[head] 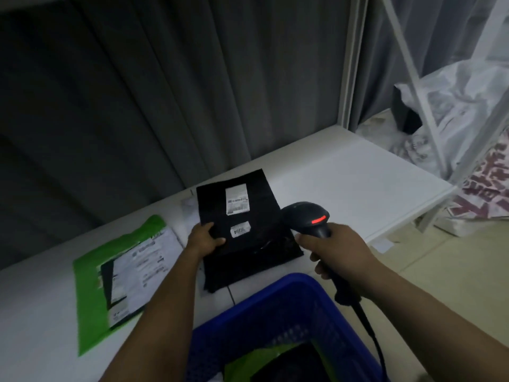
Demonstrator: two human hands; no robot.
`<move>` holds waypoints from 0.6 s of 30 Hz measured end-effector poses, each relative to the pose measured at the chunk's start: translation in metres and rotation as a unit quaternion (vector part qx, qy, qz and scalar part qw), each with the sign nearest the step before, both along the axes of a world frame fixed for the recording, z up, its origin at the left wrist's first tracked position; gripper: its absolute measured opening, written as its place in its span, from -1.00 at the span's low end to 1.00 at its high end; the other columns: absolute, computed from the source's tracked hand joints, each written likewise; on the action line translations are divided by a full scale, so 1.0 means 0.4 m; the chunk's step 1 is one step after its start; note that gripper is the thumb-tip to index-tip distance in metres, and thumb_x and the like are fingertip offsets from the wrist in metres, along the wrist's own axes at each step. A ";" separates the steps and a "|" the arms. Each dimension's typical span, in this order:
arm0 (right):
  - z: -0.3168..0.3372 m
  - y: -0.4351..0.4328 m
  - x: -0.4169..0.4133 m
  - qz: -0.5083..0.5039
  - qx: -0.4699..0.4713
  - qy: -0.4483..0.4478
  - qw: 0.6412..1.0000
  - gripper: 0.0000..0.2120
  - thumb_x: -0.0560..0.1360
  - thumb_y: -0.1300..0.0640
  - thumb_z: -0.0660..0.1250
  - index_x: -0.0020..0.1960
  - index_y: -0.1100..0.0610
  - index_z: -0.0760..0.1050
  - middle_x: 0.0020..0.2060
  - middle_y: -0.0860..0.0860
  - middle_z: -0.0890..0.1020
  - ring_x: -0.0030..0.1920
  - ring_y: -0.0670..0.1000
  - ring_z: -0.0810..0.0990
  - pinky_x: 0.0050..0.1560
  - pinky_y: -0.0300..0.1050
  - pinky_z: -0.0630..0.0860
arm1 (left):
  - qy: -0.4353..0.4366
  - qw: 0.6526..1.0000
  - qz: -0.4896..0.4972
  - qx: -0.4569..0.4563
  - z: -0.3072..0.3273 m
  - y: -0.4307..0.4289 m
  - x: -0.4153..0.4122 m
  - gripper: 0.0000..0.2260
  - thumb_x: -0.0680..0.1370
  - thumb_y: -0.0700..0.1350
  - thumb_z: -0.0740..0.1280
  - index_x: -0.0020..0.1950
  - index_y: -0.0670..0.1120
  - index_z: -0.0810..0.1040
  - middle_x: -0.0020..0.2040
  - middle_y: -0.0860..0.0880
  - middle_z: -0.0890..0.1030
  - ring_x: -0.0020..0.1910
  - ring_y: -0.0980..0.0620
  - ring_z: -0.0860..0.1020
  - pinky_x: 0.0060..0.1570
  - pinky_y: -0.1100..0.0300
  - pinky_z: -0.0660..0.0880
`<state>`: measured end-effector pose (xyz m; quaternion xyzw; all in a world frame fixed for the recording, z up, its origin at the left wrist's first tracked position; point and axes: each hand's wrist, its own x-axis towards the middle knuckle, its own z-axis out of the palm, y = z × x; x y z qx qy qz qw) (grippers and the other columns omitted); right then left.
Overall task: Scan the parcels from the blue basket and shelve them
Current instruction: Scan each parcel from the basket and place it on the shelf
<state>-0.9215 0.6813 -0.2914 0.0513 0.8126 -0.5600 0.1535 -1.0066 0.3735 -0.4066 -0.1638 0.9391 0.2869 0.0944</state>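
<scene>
Sitting between both hands [205,239] [334,250] is the parcel [248,255] (black).

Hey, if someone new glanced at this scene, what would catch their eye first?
Probably the black parcel in the middle, gripped at its edge by the left hand, with the right hand holding a scanner whose red light glows beside it. Then the bright green parcel lying flat on the white shelf at left, and the blue basket at the bottom.
</scene>
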 end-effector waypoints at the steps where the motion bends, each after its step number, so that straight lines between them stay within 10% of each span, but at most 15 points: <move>1: 0.000 0.002 0.003 0.008 0.010 0.000 1.000 -0.70 0.47 0.01 0.44 -0.08 0.27 0.57 -0.30 0.18 0.65 -0.43 0.10 0.59 -0.40 -0.11 0.52 | -0.003 1.000 -0.014 0.005 0.012 0.017 0.023 -0.43 0.52 -0.08 0.43 0.47 -0.18 0.32 0.44 -0.18 0.36 0.39 -0.13 0.36 0.32 0.22 0.25; 9: 0.043 0.019 0.120 0.125 0.146 0.030 0.981 -0.72 0.47 -0.04 0.43 -0.04 0.17 0.53 -0.26 0.17 0.68 -0.35 0.13 0.65 -0.36 -0.11 0.59 | 0.089 0.990 -0.112 0.019 0.047 0.150 0.356 -0.61 0.58 -0.09 0.34 0.40 -0.12 0.45 0.42 -0.11 0.39 0.40 -0.07 0.36 0.26 0.34 0.19; 15: -0.009 0.005 0.296 0.153 0.171 0.010 0.973 -0.74 0.46 -0.05 0.44 -0.22 0.09 0.46 -0.47 0.02 0.56 -0.50 0.00 0.55 -0.43 -0.24 0.46 | 0.160 0.962 -0.209 -0.070 -0.146 0.217 0.652 -0.68 0.47 -0.13 0.38 0.21 -0.15 0.61 0.26 -0.19 0.56 0.26 -0.25 0.50 0.28 -0.16 0.40; 18: -0.086 0.013 0.372 0.149 0.163 -0.024 0.975 -0.75 0.47 -0.05 0.43 -0.24 0.05 0.43 -0.49 -0.04 0.53 -0.49 -0.05 0.53 -0.47 -0.32 0.42 | 0.067 0.983 -0.170 -0.019 -0.272 0.243 0.735 -0.63 0.50 -0.14 0.34 0.30 -0.16 0.55 0.28 -0.20 0.53 0.25 -0.25 0.50 0.23 -0.07 0.46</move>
